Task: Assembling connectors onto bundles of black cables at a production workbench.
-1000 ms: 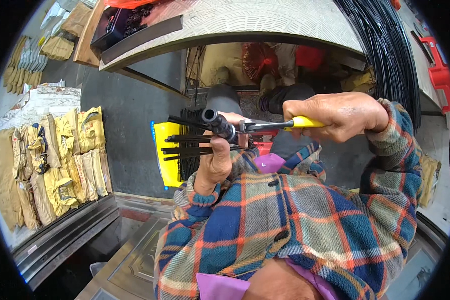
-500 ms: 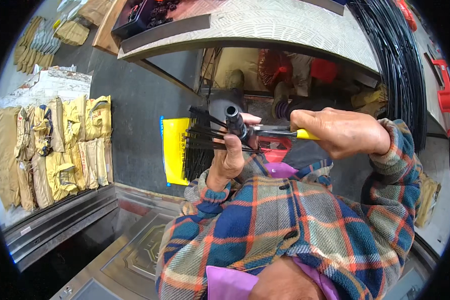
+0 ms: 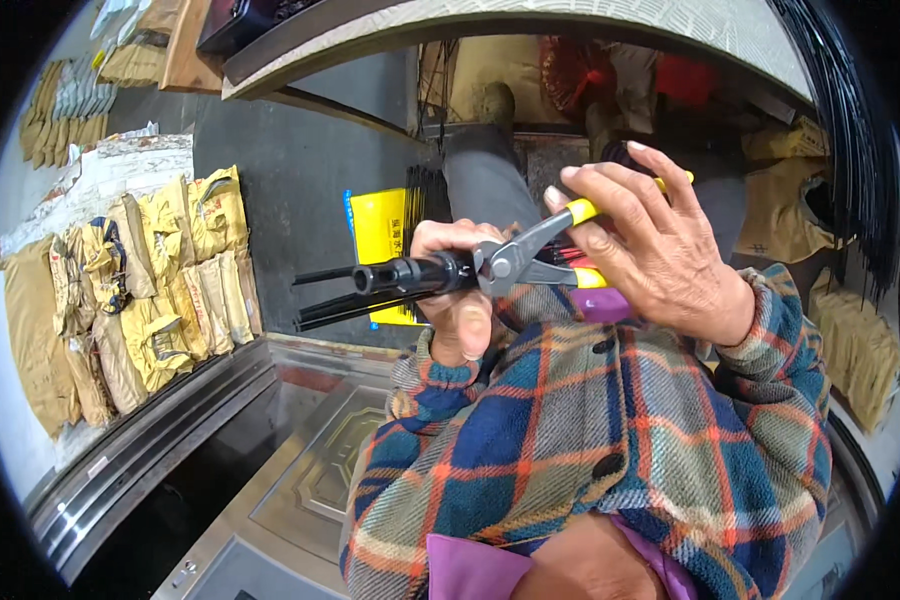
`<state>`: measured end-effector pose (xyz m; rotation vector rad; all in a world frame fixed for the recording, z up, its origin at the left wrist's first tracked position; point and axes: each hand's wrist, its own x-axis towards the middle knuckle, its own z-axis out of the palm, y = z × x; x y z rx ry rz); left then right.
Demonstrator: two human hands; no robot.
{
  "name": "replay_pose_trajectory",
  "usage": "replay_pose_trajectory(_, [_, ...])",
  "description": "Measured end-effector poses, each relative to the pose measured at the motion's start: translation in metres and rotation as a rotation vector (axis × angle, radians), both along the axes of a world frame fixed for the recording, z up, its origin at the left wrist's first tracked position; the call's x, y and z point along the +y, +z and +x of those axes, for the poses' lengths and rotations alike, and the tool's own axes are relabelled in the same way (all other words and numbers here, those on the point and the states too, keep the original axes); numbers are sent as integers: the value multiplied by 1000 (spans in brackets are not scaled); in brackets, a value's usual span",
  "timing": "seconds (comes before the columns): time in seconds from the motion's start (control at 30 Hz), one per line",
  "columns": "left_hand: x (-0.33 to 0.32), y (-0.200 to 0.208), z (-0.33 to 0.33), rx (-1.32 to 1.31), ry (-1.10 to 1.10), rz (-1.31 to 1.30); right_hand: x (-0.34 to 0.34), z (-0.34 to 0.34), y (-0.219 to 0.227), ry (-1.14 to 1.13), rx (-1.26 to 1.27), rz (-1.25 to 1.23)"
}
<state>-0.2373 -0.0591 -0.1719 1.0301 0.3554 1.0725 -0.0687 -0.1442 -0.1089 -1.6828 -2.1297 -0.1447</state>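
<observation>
My left hand (image 3: 460, 335) is closed around a black ribbed tubular fitting (image 3: 410, 274), its open end pointing left. Several thin black strips (image 3: 332, 310) stick out to the left alongside it. In my right hand (image 3: 660, 258) is a pair of yellow-handled pliers (image 3: 518, 256). Their two handles are spread apart, with some fingers lifted and the palm against the handles. The pliers' head sits at the fitting's right end, beside my left fingers; whether the jaws bite on anything is hidden.
A workbench (image 3: 610, 14) runs across the top, long black strips (image 3: 850, 130) hanging over its right side. A yellow printed bag (image 3: 370, 235) lies below my left hand. Stacked yellow and brown sacks (image 3: 160, 270) are at left. A red bag (image 3: 575, 75) stands under the bench.
The fitting has turned from upright to lying leftward. The pliers' handles have spread and my right hand has opened up around them. The whole view has shifted slightly.
</observation>
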Motion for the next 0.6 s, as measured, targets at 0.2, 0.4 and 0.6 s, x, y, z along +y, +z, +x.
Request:
replay_pose_trajectory(0.2, [-2, -10, -2, -17, 14, 84, -3, 0, 1, 12, 21, -35])
replay_pose_trajectory(0.4, [-8, -4, -1, 62, -27, 174, -10, 4, 6, 23, -26, -82])
replay_pose_trajectory(0.6, [-15, 2, 0, 94, -6, 71, -19, 6, 9, 72, -15, -127])
